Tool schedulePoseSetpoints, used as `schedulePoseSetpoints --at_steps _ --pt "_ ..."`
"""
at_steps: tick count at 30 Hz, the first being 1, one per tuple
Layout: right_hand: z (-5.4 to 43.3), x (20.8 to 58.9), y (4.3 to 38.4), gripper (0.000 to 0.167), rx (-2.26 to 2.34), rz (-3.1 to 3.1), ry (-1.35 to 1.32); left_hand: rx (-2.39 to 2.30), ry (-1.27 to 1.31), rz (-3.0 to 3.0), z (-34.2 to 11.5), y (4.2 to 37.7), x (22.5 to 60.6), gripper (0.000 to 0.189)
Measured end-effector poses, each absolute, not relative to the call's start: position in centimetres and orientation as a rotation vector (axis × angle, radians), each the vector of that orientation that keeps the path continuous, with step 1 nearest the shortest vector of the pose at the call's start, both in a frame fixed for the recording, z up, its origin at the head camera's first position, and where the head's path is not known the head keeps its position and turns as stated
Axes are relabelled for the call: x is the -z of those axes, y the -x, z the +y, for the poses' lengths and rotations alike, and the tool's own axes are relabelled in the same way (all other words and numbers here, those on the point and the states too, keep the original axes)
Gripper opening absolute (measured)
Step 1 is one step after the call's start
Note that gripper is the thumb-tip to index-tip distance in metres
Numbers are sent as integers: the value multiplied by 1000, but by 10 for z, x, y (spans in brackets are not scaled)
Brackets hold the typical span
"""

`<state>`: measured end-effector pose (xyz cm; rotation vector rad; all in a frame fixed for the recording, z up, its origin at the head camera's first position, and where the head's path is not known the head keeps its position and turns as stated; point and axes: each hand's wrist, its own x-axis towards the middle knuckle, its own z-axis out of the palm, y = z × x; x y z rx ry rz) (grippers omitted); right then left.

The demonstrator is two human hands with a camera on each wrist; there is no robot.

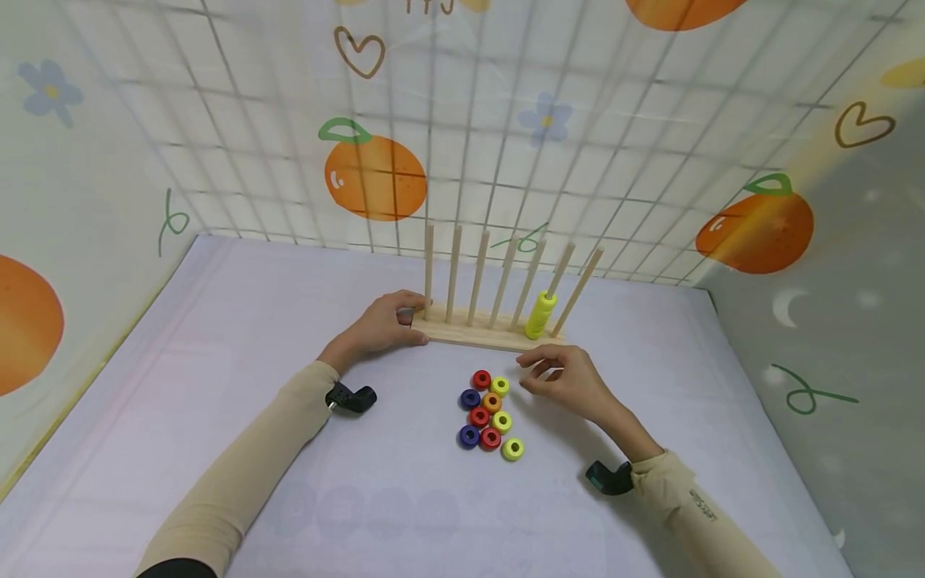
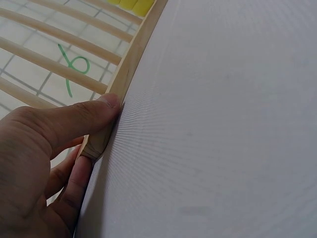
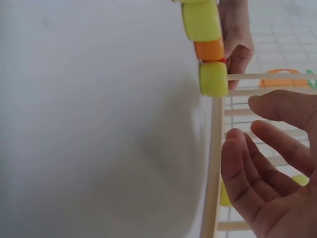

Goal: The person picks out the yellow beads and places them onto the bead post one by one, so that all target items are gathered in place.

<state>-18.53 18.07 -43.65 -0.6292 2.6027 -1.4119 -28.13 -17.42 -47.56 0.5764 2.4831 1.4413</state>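
The wooden peg rack [image 1: 477, 333], toward the far edge of the table [image 1: 325, 498], looks light and stiff, best held by its base end, where the left hand [image 1: 379, 325] grips it. Yellow rings [image 1: 539, 318] sit low on its second peg from the right. In front, loose rings [image 1: 486, 419] seem hard and slick, best pinched by their outer sides; beside them the right hand [image 1: 567, 377], fingers loosely bent, holds nothing.
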Motion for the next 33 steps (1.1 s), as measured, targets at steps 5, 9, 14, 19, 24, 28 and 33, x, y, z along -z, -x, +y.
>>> schedulePoseSetpoints --at_steps 5,9,14,19,24,28,33 --pt "176 446 185 33 1419 2563 633 -1441 -564 2487 -174 281 475 75" --pt "173 451 184 32 1390 2549 653 -1437 -563 2489 -174 281 475 76" --pt "170 452 184 32 1371 2549 698 -1443 -564 2482 -173 281 476 75" --pt "167 453 184 32 1379 2527 749 -1459 -565 2468 -173 282 477 76" --pt "163 453 185 32 1365 2518 773 -1463 -566 2454 -172 277 469 76" --pt "161 454 185 32 1353 2522 780 -1459 -553 2444 -171 277 468 77" --pt "159 454 185 32 1353 2513 786 -1484 -561 2438 -173 280 473 78"
